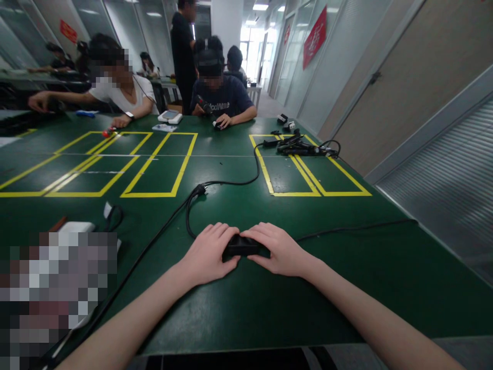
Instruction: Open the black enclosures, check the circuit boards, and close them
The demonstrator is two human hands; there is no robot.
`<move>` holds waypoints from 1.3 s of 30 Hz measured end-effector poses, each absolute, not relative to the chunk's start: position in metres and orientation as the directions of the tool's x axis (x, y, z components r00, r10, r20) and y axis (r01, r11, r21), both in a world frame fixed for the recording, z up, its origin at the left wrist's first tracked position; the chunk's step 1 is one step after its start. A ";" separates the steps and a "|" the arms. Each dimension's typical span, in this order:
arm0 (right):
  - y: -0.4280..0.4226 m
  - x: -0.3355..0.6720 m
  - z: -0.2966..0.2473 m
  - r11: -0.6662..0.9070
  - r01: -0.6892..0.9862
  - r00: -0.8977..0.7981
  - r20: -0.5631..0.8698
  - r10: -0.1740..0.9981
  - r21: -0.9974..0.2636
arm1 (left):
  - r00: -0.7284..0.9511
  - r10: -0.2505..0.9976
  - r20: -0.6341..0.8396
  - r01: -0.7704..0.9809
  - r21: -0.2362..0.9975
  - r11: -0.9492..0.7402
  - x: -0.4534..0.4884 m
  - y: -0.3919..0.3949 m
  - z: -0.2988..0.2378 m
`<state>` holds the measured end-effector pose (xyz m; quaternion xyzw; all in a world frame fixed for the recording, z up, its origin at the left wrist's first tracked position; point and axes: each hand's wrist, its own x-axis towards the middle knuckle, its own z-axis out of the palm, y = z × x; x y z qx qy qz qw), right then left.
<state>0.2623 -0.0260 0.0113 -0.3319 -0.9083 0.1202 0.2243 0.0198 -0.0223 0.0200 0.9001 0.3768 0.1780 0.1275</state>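
Note:
My left hand point(213, 253) and my right hand point(278, 250) grip a black power adapter point(243, 246) from its two sides, low over the green table. The fingers lie on its far edge and the thumbs on its near side. Much of the adapter is covered by my hands. A black cord point(188, 218) runs from near my left hand up to a plug point(200, 189). Another black cable point(354, 226) leaves past my right hand toward the table's right edge.
The green table point(231, 318) carries yellow tape rectangles point(148, 195). A pile of black cables and parts point(298, 146) lies at the far right. A pixelated item point(65, 282) is at the left. Across the table, a person in a dark shirt point(219, 97) handles a black tool point(204, 105).

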 end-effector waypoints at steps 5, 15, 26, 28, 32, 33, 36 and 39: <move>-0.028 0.261 0.011 0.775 0.549 -0.696 0.342 0.631 -0.313 | 0.698 0.688 0.200 0.640 0.257 -0.724 0.021 -0.021 0.014; -0.029 0.264 0.015 0.804 0.569 -0.734 0.333 0.592 -0.173 | 0.752 0.642 0.152 0.601 0.244 -0.761 0.018 -0.020 0.022; -0.030 0.261 0.013 0.778 0.593 -0.695 0.356 0.625 -0.207 | 0.752 0.599 0.275 0.545 0.252 -0.800 0.015 -0.019 0.022; -0.030 0.261 0.015 0.784 0.581 -0.698 0.362 0.618 -0.219 | 0.758 0.585 0.288 0.531 0.248 -0.810 0.014 -0.019 0.021; -0.030 0.261 0.017 0.795 0.571 -0.702 0.381 0.601 -0.202 | 0.737 0.576 0.354 0.516 0.255 -0.818 0.014 -0.019 0.020; -0.030 0.261 0.017 0.795 0.573 -0.698 0.388 0.602 -0.202 | 0.731 0.571 0.374 0.511 0.255 -0.821 0.014 -0.019 0.020; -0.030 0.261 0.016 0.799 0.551 -0.679 0.428 0.596 -0.239 | 0.721 0.553 0.418 0.498 0.243 -0.832 0.014 -0.020 0.018; -0.029 0.261 0.016 0.808 0.498 -0.644 0.490 0.587 -0.315 | 0.720 0.548 0.426 0.497 0.235 -0.835 0.013 -0.020 0.016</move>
